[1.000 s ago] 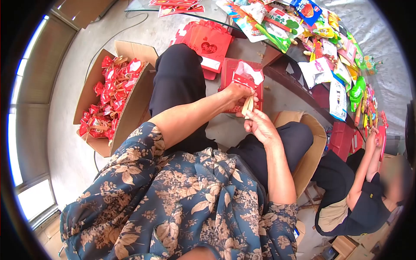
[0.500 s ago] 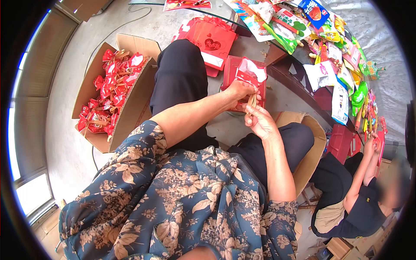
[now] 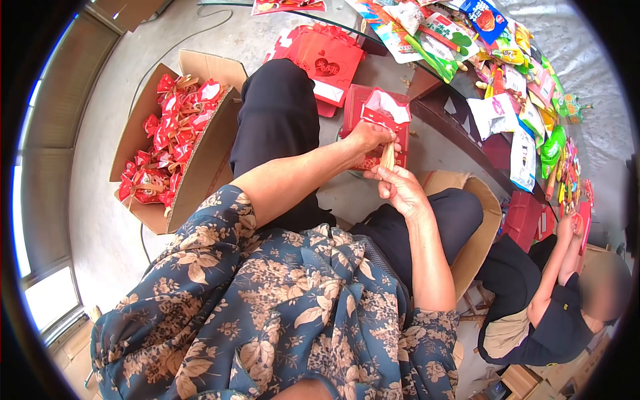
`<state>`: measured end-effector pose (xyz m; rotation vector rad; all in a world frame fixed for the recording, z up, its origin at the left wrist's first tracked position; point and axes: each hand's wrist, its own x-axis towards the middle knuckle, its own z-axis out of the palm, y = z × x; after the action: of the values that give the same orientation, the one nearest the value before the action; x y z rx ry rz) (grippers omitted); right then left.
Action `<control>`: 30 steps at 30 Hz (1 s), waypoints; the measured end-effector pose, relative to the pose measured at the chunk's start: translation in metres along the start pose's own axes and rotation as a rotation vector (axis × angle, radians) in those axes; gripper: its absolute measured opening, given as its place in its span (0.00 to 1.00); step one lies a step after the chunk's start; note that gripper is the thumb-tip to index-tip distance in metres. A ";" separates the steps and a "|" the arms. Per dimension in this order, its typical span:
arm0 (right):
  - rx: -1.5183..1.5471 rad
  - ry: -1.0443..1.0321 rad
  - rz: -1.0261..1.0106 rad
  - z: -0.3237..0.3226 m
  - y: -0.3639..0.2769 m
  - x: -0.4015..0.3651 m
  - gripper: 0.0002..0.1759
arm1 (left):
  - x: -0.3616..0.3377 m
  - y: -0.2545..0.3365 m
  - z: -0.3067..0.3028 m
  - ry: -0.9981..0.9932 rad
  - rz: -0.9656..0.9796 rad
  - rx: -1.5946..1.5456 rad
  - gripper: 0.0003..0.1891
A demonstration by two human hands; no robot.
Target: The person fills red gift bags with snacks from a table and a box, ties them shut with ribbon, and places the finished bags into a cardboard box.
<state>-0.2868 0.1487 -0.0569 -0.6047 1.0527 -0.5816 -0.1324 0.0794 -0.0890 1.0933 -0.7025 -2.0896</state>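
Observation:
My left hand [image 3: 371, 137] is closed in a pinch at the lower side of a small red bag with white patches [image 3: 385, 107]. From its fingertips a tan ribbon-like strip [image 3: 387, 157] runs down toward me. The lower end of the strip is pinched between the thumb and fingers of my right hand [image 3: 401, 189]. Both hands are above a red box [image 3: 357, 110], and the small bag overlaps the box in this view. My left fingers hide part of the bag.
To the left, an open cardboard box [image 3: 193, 175] holds several red wrapped bundles [image 3: 175, 117]. Red gift bags [image 3: 330, 60] lie ahead of my knee. Snack packets [image 3: 493, 115] cover a glass table at right. Another cardboard box [image 3: 490, 220] stands by my right knee. A co-worker [image 3: 543, 313] sits at right.
My right hand has shifted slightly down and left along the tan strip, which now shows more of its length between my hands. My left hand has barely moved.

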 end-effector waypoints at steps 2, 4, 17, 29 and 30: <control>0.071 0.036 -0.039 0.007 -0.003 -0.004 0.13 | 0.003 -0.001 -0.003 -0.017 0.030 0.023 0.10; 0.114 0.048 -0.050 0.009 -0.005 -0.005 0.14 | 0.001 0.001 0.000 0.014 0.014 0.002 0.09; 0.145 -0.060 -0.104 -0.009 0.015 0.004 0.15 | -0.012 0.009 0.008 0.034 -0.085 0.006 0.11; 0.054 0.013 -0.067 -0.002 0.018 0.005 0.17 | -0.001 0.001 -0.006 -0.052 -0.072 -0.002 0.10; 0.047 0.008 -0.070 -0.003 0.019 0.005 0.17 | -0.001 0.001 -0.006 -0.062 -0.061 0.010 0.10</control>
<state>-0.2848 0.1576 -0.0743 -0.6000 1.0260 -0.6689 -0.1265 0.0789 -0.0904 1.0719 -0.7186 -2.1814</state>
